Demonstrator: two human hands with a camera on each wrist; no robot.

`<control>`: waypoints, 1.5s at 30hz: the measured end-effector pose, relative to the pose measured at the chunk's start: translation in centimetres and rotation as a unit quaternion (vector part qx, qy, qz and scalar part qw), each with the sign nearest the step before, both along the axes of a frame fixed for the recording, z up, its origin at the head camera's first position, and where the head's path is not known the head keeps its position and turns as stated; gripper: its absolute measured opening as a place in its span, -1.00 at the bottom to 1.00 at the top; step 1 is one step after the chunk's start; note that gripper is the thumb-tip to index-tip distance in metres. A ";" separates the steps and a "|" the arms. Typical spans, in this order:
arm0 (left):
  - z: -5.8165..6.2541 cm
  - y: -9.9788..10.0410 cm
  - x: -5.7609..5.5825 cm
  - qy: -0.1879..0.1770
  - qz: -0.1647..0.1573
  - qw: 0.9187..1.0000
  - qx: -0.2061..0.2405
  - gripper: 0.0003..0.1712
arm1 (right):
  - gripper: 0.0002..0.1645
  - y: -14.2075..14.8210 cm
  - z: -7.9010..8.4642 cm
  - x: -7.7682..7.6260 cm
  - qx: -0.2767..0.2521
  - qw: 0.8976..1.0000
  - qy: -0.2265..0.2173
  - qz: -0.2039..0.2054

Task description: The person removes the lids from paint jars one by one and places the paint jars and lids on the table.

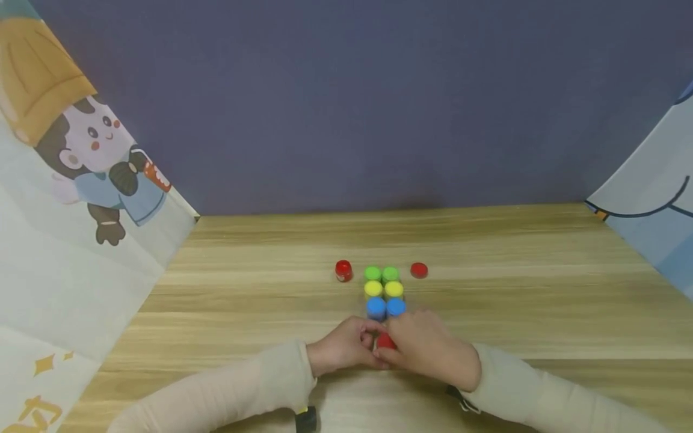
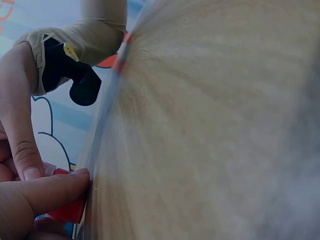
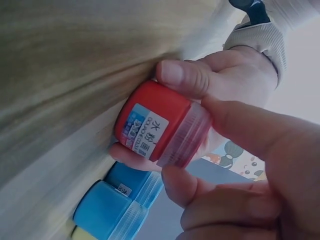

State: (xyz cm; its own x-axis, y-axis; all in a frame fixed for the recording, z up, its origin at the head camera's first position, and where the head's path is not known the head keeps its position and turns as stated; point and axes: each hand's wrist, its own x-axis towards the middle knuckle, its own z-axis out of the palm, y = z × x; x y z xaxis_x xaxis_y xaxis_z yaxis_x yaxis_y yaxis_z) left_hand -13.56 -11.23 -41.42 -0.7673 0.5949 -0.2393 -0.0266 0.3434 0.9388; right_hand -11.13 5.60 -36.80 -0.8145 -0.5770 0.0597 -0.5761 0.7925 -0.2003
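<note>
A red paint jar [image 3: 145, 117] with a clear ribbed lid [image 3: 186, 135] and a printed label stands on the table near the front. My left hand [image 1: 346, 344] holds the jar body between thumb and fingers from the left. From the right, my right hand [image 1: 430, 347] pinches the lid with its thumb and curled fingers. Only the top of this red jar shows in the head view, between both hands. Just beyond the hands stand two blue jars [image 1: 376, 308], partly behind the right hand, which is close to them.
Behind the blue jars are two yellow-topped jars [image 1: 373, 289] and two green-topped jars [image 1: 373, 273], in paired rows. Left of them stands a red jar without its lid [image 1: 343, 272]. A loose red lid [image 1: 419, 270] lies to the right. A dark panel [image 1: 379, 108] borders the wooden table's back edge.
</note>
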 end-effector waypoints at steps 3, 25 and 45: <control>0.0 0.1 -0.1 0.002 -0.003 1.000 -0.003 -0.53 | -0.49 0.1 0.0 -0.3 -0.011 1.000 -0.014 0.010; -0.1 0.7 -1.0 -0.008 0.001 1.000 0.026 -0.55 | -0.51 0.4 0.6 -1.9 0.003 0.998 -0.064 0.019; -0.2 1.4 -1.8 -0.003 0.002 1.000 0.025 -0.61 | -0.61 1.4 1.0 -3.9 -0.026 0.986 -0.136 0.091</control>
State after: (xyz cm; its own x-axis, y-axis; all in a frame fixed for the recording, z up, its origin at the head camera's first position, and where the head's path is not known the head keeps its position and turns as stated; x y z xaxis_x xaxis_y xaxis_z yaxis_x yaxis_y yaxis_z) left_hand -15.32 -9.82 -41.64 -0.7678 0.6039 -0.2140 -0.0338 0.2953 0.9548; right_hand -15.04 7.02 -35.82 -0.6881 -0.7166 -0.1138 -0.6268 0.6661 -0.4044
